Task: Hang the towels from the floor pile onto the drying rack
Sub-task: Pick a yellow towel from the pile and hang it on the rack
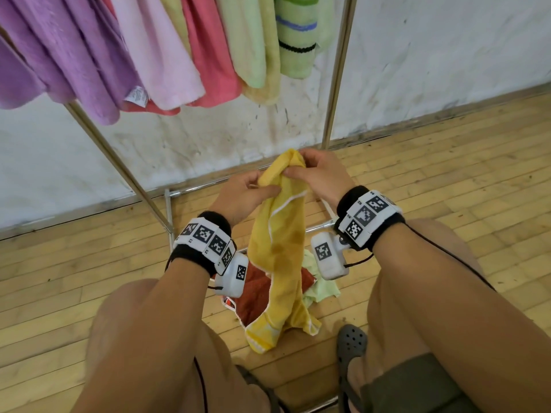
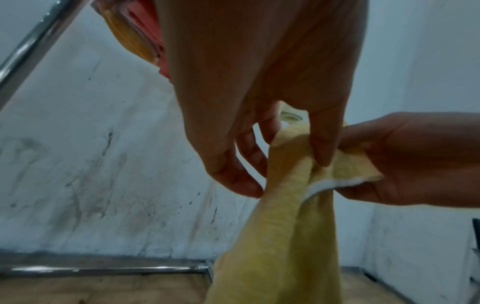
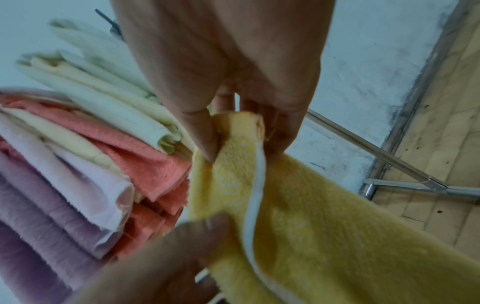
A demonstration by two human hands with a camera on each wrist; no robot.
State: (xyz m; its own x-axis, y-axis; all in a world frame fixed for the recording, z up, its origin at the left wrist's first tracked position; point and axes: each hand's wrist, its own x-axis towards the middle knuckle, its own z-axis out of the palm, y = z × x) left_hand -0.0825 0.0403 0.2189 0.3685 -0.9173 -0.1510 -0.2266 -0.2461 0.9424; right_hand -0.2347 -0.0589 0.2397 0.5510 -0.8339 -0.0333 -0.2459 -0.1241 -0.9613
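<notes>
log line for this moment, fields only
step: bunching towel top | left hand: pinches yellow towel | right hand: pinches same towel | floor pile: remains | rack: towels hung

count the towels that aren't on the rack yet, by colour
yellow towel, held up by the left hand and the right hand: 1
rust-red towel, on the floor: 1
light green towel, on the floor: 1
total: 3
</notes>
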